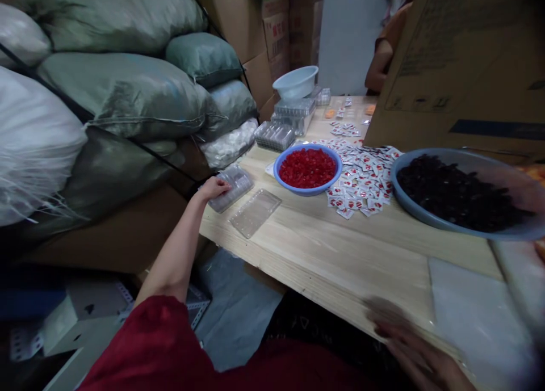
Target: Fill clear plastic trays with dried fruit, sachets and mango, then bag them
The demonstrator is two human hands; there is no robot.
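My left hand rests on a stack of clear plastic blister trays at the table's left edge, its fingers closed together on the top tray. Just right of that stack, one flat clear plastic piece lies by itself. My right hand, smeared by motion, is over the front edge of the table; its fingers cannot be made out. Further back stands a blue bowl filled with small red pieces. Beside it, many small printed white sachets lie loose in a pile.
A large blue basin of black pieces stands right, before a tall cardboard box. More clear trays and a pale basin are at the back. Stuffed sacks line the left. Another person's arm shows behind the box.
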